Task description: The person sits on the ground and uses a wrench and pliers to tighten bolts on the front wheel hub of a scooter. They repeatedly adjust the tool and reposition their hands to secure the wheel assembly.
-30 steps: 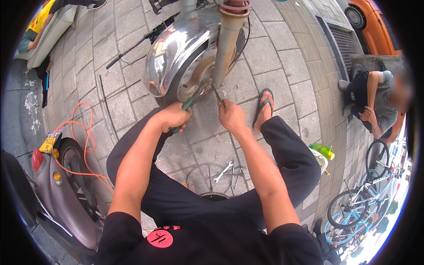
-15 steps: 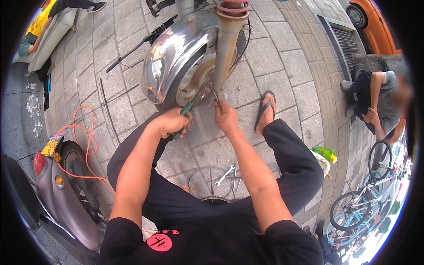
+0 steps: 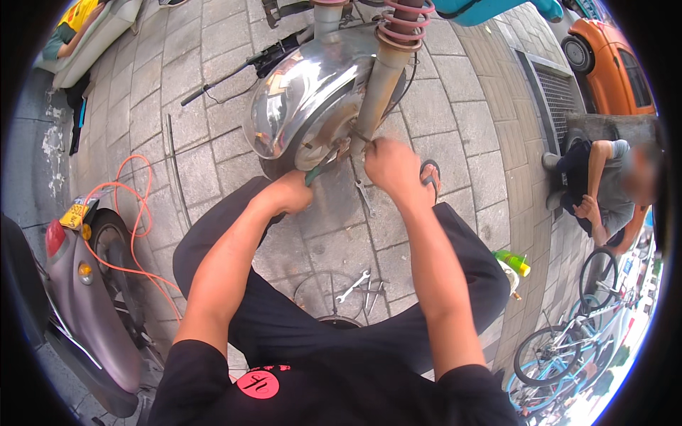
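My left hand (image 3: 288, 192) is closed on a green-handled tool, probably pliers (image 3: 312, 172), reaching toward the wheel hub (image 3: 327, 135) below a chrome mudguard (image 3: 291, 85). My right hand (image 3: 389, 163) is closed on a thin metal tool (image 3: 364, 138) at the bottom of a weathered fork tube (image 3: 380, 92) with a pink spring (image 3: 406, 21) above. Where the tool tips meet the metal is too small to tell. A wrench (image 3: 366, 200) lies on the paving below my hands; another wrench (image 3: 353, 284) and thin tools (image 3: 373, 298) lie between my legs.
A scooter (image 3: 99, 319) and orange hose (image 3: 142, 206) are at left; handlebar parts (image 3: 266, 57) lie behind the mudguard. A seated person (image 3: 604, 192) is at right beside bicycles (image 3: 547, 355); another person (image 3: 67, 42) is upper left. An orange car (image 3: 618, 64) stands beyond a drain grate (image 3: 550, 85).
My right hand has moved right and slightly up; the mudguard and fork have shifted right in view. A wrench on the paving below my hands has come into sight.
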`<state>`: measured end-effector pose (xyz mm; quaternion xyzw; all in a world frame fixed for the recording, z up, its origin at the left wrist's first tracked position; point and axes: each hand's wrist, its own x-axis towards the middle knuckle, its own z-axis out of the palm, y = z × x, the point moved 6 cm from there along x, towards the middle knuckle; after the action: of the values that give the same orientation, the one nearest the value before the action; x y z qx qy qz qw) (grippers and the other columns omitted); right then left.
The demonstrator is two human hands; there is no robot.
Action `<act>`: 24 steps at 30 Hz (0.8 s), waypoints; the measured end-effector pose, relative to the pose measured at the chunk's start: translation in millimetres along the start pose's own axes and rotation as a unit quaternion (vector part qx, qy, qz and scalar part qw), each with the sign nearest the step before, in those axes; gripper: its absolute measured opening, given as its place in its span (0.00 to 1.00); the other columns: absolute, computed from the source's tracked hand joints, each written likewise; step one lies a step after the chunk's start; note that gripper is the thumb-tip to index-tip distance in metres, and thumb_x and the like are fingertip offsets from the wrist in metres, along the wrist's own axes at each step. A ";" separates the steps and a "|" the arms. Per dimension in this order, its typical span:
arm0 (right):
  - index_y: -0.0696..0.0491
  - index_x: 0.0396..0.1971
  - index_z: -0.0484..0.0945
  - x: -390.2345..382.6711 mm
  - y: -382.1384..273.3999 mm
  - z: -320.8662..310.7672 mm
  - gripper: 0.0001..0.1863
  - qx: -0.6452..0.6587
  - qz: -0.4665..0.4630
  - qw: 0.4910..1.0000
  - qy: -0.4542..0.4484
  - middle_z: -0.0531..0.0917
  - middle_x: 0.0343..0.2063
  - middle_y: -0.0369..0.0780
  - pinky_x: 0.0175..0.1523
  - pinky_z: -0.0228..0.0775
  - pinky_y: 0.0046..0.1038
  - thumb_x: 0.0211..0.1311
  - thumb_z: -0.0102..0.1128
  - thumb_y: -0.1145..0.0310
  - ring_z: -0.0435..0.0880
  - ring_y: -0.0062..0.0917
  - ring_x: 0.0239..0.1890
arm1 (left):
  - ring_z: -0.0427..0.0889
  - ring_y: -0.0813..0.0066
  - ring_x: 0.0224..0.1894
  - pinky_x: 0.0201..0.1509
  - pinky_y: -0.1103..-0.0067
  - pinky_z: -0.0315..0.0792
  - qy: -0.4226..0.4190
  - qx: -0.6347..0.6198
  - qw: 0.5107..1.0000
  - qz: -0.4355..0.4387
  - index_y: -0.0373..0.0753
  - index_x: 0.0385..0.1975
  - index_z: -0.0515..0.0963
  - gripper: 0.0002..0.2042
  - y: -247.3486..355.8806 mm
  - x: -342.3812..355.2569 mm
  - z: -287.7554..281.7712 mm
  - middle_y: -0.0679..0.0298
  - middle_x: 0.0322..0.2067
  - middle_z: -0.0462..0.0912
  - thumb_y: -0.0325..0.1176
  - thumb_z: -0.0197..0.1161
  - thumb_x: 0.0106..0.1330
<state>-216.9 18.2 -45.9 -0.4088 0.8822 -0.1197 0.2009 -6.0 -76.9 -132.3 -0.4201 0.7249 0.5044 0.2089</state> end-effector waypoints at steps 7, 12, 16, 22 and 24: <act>0.53 0.49 0.85 -41.9 59.5 115.1 0.17 0.181 0.010 0.973 0.140 0.87 0.43 0.50 0.47 0.78 0.52 0.76 0.56 0.56 0.86 0.54 0.43 | 0.69 0.75 0.20 0.25 0.71 0.69 -0.065 -0.083 0.994 -0.024 0.41 0.16 0.69 0.13 5.9 -7.1 4.5 0.70 0.17 0.68 0.28 0.51 0.66; 0.50 0.52 0.85 -42.6 62.4 147.0 0.15 0.252 0.026 0.955 0.155 0.86 0.43 0.50 0.46 0.77 0.49 0.76 0.57 0.58 0.86 0.53 0.43 | 0.70 0.76 0.20 0.26 0.73 0.70 -0.083 -0.117 0.988 -0.048 0.42 0.20 0.70 0.08 5.3 -11.0 4.2 0.70 0.20 0.70 0.23 0.51 0.61; 0.48 0.54 0.85 -33.7 62.3 162.7 0.15 0.285 0.024 0.944 0.164 0.86 0.42 0.49 0.45 0.77 0.49 0.76 0.59 0.59 0.86 0.53 0.43 | 0.72 0.76 0.21 0.26 0.74 0.71 -0.096 -0.137 0.984 -0.055 0.41 0.22 0.71 0.07 3.6 -9.2 5.8 0.70 0.21 0.70 0.21 0.51 0.59; 0.51 0.49 0.85 -27.6 69.4 131.3 0.14 0.172 -0.049 0.976 0.121 0.87 0.37 0.51 0.44 0.78 0.52 0.74 0.58 0.60 0.87 0.53 0.38 | 0.71 0.77 0.22 0.25 0.73 0.69 -0.082 -0.101 0.991 -0.016 0.41 0.20 0.71 0.08 8.6 -11.0 -0.3 0.69 0.21 0.71 0.25 0.52 0.63; 0.54 0.40 0.86 -20.0 40.8 78.5 0.13 0.099 -0.062 0.990 0.074 0.88 0.35 0.52 0.44 0.80 0.51 0.69 0.59 0.61 0.88 0.52 0.37 | 0.70 0.77 0.21 0.25 0.73 0.67 -0.049 -0.043 0.998 -0.004 0.40 0.19 0.71 0.09 1.2 -4.8 -2.8 0.69 0.19 0.70 0.26 0.52 0.63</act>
<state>-197.2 56.0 -126.0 -0.4311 0.8513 -0.2483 0.1669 -4.0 -77.4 -127.0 -0.4062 0.6898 0.5544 0.2278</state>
